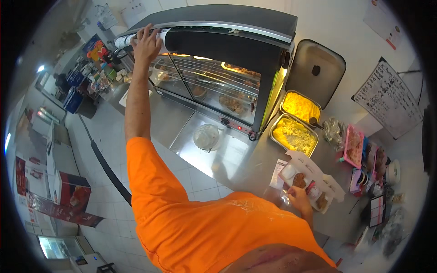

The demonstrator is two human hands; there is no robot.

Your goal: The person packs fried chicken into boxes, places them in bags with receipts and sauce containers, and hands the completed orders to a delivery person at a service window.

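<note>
My left arm reaches far up to a glass-fronted food warmer (205,86). At its upper left edge, my left hand (147,43) rests with fingers spread over white paper slips (126,41) along the ledge. On the steel counter lies an open cardboard meal box (302,164) with pieces of fried chicken (299,180), a white item and a small red-and-white packet (313,189). My right hand (298,199) is over the box's near side, fingers pinched together. Something small and clear shows at the fingertips, too unclear to name. A printed paper (277,173) lies beside the box.
Two steel pans of yellow food (300,107) stand right of the warmer, a dark-handled utensil at the far one. A clear round container (207,137) sits before the warmer. Pink baskets (353,145) and a handwritten whiteboard (387,98) are at right. Tiled floor lies left.
</note>
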